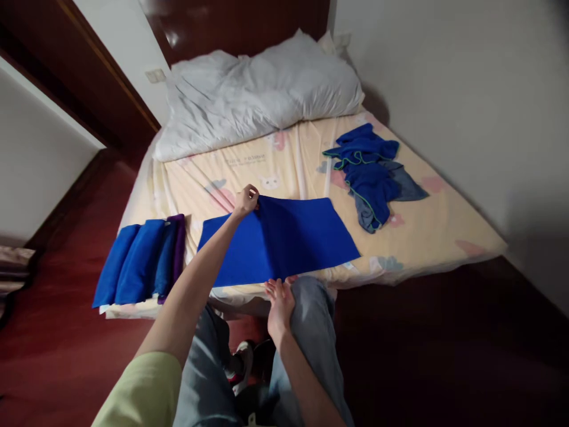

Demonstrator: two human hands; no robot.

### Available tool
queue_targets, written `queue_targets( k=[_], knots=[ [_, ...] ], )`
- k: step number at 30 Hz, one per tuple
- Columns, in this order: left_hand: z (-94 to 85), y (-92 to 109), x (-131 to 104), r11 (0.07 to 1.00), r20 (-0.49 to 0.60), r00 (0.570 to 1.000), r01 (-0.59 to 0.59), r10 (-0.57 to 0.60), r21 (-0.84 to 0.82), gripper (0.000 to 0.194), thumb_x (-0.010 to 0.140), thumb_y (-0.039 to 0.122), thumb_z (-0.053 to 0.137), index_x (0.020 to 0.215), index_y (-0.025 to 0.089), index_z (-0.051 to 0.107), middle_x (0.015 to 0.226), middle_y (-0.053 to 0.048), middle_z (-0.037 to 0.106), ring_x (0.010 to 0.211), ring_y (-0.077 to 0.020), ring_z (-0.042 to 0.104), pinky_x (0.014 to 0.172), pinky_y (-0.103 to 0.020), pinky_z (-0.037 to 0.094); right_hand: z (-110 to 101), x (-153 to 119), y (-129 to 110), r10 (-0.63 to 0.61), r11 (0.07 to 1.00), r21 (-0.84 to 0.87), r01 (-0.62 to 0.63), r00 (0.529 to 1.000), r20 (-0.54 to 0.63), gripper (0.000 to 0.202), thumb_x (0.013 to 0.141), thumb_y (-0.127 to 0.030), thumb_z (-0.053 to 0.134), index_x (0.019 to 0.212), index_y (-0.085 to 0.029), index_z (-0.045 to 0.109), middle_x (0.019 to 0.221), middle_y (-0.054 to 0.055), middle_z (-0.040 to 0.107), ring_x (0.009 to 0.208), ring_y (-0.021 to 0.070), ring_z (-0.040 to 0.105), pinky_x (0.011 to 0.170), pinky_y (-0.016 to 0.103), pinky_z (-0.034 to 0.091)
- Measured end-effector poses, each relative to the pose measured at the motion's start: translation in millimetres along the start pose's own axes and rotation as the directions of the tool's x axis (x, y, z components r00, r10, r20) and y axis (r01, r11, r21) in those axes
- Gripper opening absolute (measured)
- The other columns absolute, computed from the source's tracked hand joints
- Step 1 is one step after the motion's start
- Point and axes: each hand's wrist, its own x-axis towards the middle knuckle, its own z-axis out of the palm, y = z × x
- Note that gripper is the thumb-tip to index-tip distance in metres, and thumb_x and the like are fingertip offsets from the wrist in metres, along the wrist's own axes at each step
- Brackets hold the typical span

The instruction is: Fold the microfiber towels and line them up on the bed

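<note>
A flat blue towel [306, 234] lies across the front part of the bed, with a raised ridge running from its far edge to its near edge. At the far end of that ridge, my left hand [247, 200] is closed in a pinch on the towel's edge. My right hand [281, 302] grips the near edge by the fingertips, just above my knee. Left of the towel sits a row of folded towels [141, 255], several blue and one purple [178, 243]. Crumpled blue cloths with green edging [367, 172] lie in a heap to the right.
The bed has a cream patterned sheet [231, 172]. A long white pillow [262, 95] rests against the dark headboard [249, 24]. A wall [466, 107] rises along the right, and dark red floor [66, 237] shows at the left. My legs [311, 332] are at the bed's front edge.
</note>
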Motion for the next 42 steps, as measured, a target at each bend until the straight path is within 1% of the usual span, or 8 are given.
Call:
queue_targets(
  k=[4, 9, 15, 21, 23, 30, 36, 42],
  knots=[
    [-45.3, 45.2, -26.9, 0.982, -0.017, 0.996, -0.088, 0.087, -0.170, 0.006, 0.092, 0.017, 0.064, 0.096, 0.015, 0.060, 0.077, -0.001, 0.066, 0.055, -0.0131, 0.067, 0.060, -0.027, 0.059, -13.6, -2.4, -41.3, -0.271, 0.945, -0.178, 0.275, 0.961, 0.047, 0.050, 0.080, -0.068, 0.075, 0.082, -0.019, 0.065, 0.079, 0.005, 0.073, 0.070, 0.0186, 0.067, 0.066, 0.031, 0.053],
    [-118.2, 96.7, -75.2, 0.909, -0.043, 0.960, -0.277, 0.278, -0.311, 0.029, 0.088, 0.037, 0.078, 0.096, 0.013, 0.063, 0.079, -0.004, 0.068, 0.064, -0.0153, 0.071, 0.065, -0.030, 0.063, -15.3, 2.9, -138.7, -0.614, 0.676, -0.371, 0.636, 0.765, 0.194, 0.054, 0.084, -0.073, 0.067, 0.076, -0.019, 0.065, 0.071, 0.002, 0.063, 0.068, 0.0168, 0.058, 0.068, 0.030, 0.048],
    [-199.5, 139.9, -146.3, 0.848, -0.173, 0.906, -0.423, 0.386, -0.320, 0.048, 0.080, 0.047, 0.083, 0.106, 0.010, 0.069, 0.091, -0.011, 0.076, 0.080, -0.0220, 0.077, 0.077, -0.038, 0.066, 34.8, -9.2, -264.5, -0.849, 0.388, -0.274, 0.880, 0.457, 0.266, 0.061, 0.083, -0.075, 0.066, 0.092, -0.015, 0.072, 0.097, 0.008, 0.068, 0.090, 0.0198, 0.062, 0.083, 0.033, 0.050],
    [-249.9, 136.6, -209.5, 0.838, -0.198, 0.884, -0.465, 0.423, -0.286, 0.061, 0.070, 0.054, 0.090, 0.108, 0.008, 0.076, 0.096, -0.015, 0.078, 0.088, -0.0301, 0.078, 0.083, -0.044, 0.067, 76.5, -44.4, -313.9, -0.890, 0.313, -0.168, 0.935, 0.351, 0.291, 0.059, 0.082, -0.074, 0.069, 0.093, -0.016, 0.073, 0.111, 0.011, 0.068, 0.101, 0.0217, 0.064, 0.085, 0.033, 0.054],
    [-259.8, 124.7, -225.7, 0.842, -0.211, 0.886, -0.460, 0.413, -0.282, 0.063, 0.068, 0.055, 0.091, 0.106, 0.008, 0.078, 0.095, -0.016, 0.079, 0.088, -0.0313, 0.079, 0.080, -0.044, 0.067, 80.8, -55.5, -313.9, -0.874, 0.335, -0.153, 0.930, 0.367, 0.318, 0.060, 0.079, -0.075, 0.071, 0.092, -0.016, 0.074, 0.111, 0.011, 0.069, 0.100, 0.0207, 0.064, 0.082, 0.031, 0.054],
    [-284.8, 90.9, -294.6, 0.898, -0.223, 0.920, -0.372, 0.323, -0.235, 0.056, 0.064, 0.056, 0.091, 0.098, 0.012, 0.083, 0.088, -0.014, 0.080, 0.080, -0.0288, 0.078, 0.065, -0.034, 0.065, 72.6, -87.2, -302.0, -0.646, 0.550, -0.180, 0.815, 0.552, 0.527, 0.063, 0.060, -0.073, 0.087, 0.089, -0.018, 0.078, 0.079, 0.002, 0.067, 0.068, 0.0124, 0.055, 0.065, 0.027, 0.049],
    [-299.5, 61.3, -378.2, 0.968, -0.165, 0.971, -0.200, 0.175, -0.149, 0.042, 0.061, 0.053, 0.091, 0.084, 0.018, 0.085, 0.075, -0.009, 0.078, 0.058, -0.0200, 0.069, 0.055, -0.029, 0.060, 26.5, -130.6, -292.6, -0.287, 0.644, -0.380, 0.664, 0.670, 0.684, 0.054, 0.061, -0.063, 0.093, 0.085, -0.017, 0.081, 0.064, 0.000, 0.061, 0.062, 0.0115, 0.053, 0.064, 0.028, 0.046],
    [-297.4, 38.9, -439.9, 0.980, 0.053, 0.998, 0.036, -0.026, -0.195, 0.034, 0.060, 0.050, 0.090, 0.080, 0.022, 0.085, 0.079, -0.008, 0.079, 0.061, -0.0232, 0.072, 0.055, -0.031, 0.062, -12.9, -168.7, -281.6, 0.035, 0.616, -0.603, 0.507, 0.747, 0.664, 0.050, 0.062, -0.059, 0.095, 0.081, -0.014, 0.081, 0.081, 0.006, 0.068, 0.070, 0.0137, 0.059, 0.062, 0.027, 0.046]
  ],
)
